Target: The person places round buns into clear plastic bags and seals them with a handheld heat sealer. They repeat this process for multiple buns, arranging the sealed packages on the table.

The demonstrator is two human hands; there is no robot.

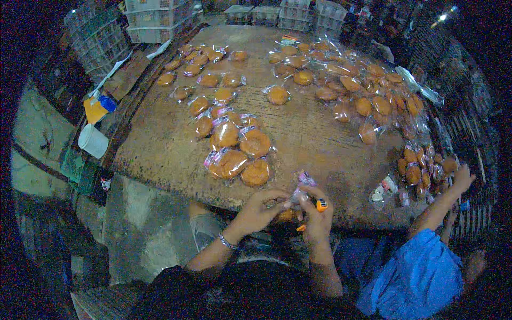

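At the table's near edge both my hands work on a clear plastic bag with a purple-printed end. A round brown bun shows below my fingers, apparently inside that bag. My left hand, with a metal bracelet at the wrist, pinches the bag from the left. My right hand grips the bag's gathered neck from the right. It also carries an orange tool with a dark patch, mostly hidden in the palm. Just beyond my hands, bagged buns lie in a cluster on the wooden table.
A big pile of bagged buns covers the table's far right. Another person's hand, blue-sleeved, reaches beside stacked packs at right. A white cup stands off the left edge. Plastic crates are stacked at the back left.
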